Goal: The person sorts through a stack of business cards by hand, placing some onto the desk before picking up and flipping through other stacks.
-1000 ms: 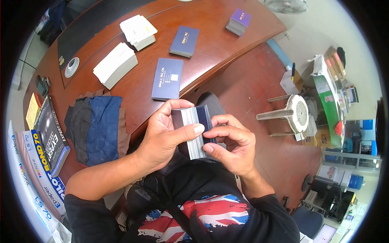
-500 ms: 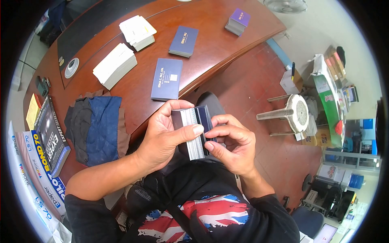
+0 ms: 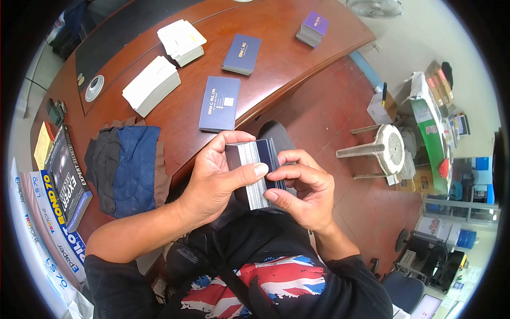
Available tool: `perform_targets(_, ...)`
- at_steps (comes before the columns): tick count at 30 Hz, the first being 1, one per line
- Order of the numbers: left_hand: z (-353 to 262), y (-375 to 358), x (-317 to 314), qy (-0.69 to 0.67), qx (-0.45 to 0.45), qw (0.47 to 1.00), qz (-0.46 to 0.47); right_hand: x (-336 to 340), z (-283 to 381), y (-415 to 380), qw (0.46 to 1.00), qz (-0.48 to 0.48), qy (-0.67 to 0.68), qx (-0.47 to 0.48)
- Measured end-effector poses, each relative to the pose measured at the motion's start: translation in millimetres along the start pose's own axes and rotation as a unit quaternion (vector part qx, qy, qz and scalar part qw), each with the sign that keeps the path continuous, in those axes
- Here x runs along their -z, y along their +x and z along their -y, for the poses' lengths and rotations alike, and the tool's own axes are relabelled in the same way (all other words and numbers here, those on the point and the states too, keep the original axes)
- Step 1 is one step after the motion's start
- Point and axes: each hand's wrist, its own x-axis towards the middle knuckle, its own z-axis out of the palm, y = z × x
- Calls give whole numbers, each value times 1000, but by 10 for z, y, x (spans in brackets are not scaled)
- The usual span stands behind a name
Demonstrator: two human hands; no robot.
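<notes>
A thick stack of business cards (image 3: pixel 257 191) is held up in front of my chest, its pale edges facing me. My left hand (image 3: pixel 220 178) wraps round it from the left, with the thumb pressed across the card edges. At the stack's right side, my right hand (image 3: pixel 305 186) pinches several dark cards (image 3: pixel 269 152) between thumb and fingers; these lean slightly apart from the rest. Beyond my hands, on the desk, lie a dark blue card stack (image 3: pixel 218 103) and another blue card stack (image 3: pixel 241 54).
On the wooden desk (image 3: pixel 276 69) are a white card stack (image 3: pixel 152 85), a white-and-yellow stack (image 3: pixel 181 40) and a purple card stack (image 3: pixel 313 26). Folded cloth (image 3: pixel 130 165), a boxed book (image 3: pixel 68 178) and paper reams (image 3: pixel 58 228) sit left. A white stool (image 3: pixel 390 149) stands right.
The dark cards at the right of the stack have shifted slightly, and my right thumb and fingers have moved a little left against them. My left hand keeps its hold.
</notes>
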Motion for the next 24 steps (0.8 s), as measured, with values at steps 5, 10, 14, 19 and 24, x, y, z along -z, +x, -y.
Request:
perform_targets(5, 7, 1, 3, 2, -2, 1000, 0, 1, -2, -4, 1000, -1, 5, -5)
perform_targets(10, 2, -4, 9, -4, 4, 1000, 8, -7, 5, -17, 999, -25, 40, -23)
perform_targets(14, 10, -3, -8, 3, -6, 1000, 4, 53, -16, -22, 1000, 10, -13, 4)
perform_targets(19, 3, 2, -4, -2, -4, 1000, 3, -14, 36, 2, 1000, 0, -3, -4)
perform_targets(24, 5, -3, -4, 1, -2, 1000, 2, -7, -13, -7, 1000, -2, 1, -3)
